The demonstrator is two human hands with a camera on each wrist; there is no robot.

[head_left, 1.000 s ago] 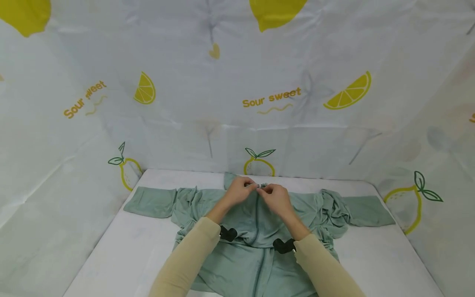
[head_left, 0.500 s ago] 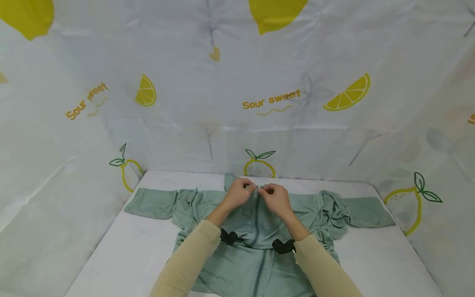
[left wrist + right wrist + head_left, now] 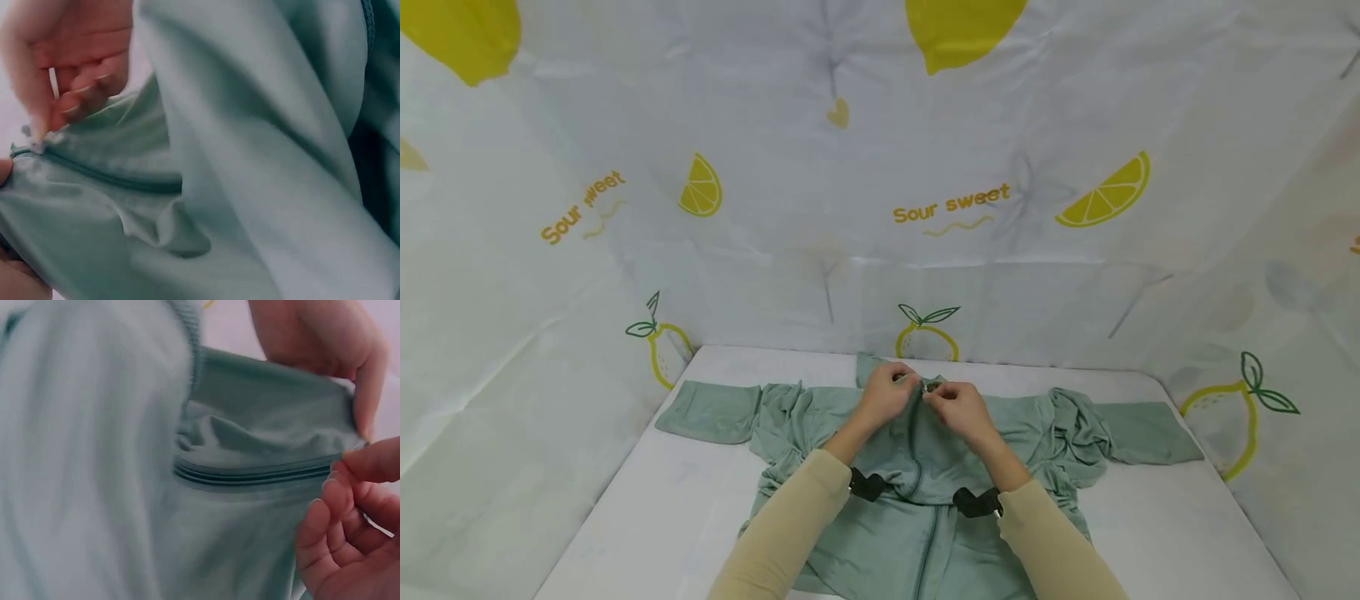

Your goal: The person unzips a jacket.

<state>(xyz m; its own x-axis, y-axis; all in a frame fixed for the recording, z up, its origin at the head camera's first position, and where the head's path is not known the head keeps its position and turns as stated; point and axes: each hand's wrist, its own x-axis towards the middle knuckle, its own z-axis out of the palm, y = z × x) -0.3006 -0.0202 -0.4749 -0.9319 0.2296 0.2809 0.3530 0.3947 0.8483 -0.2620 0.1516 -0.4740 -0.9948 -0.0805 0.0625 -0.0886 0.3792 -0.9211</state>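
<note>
A sage-green zip-up jacket point(image 3: 880, 533) lies spread on the white table, sleeves out to both sides, with its dark zipper point(image 3: 917, 462) running down the middle. At the jacket's far end, my left hand point(image 3: 886, 393) pinches the fabric beside the zipper's top. Close by, my right hand point(image 3: 961, 410) pinches the zipper's top end, where a small pale piece like a slider shows between the hands. The left wrist view has the right hand's point(image 3: 81, 69) thumb and finger on that zipper end. In the right wrist view, the right hand point(image 3: 356, 519) is nearest, with the left hand point(image 3: 325, 337) beyond.
The left sleeve point(image 3: 711, 412) and right sleeve point(image 3: 1150, 429) reach near the table's sides. A white lemon-print sheet point(image 3: 820, 183) hangs behind and on both sides of the table point(image 3: 625, 533). Black wrist mounts point(image 3: 976, 503) sit under the forearms.
The right hand has drawn slightly toward the body, and the hands stand a little further apart. The upper zipper now bows to the left. The head view has shifted slightly.
</note>
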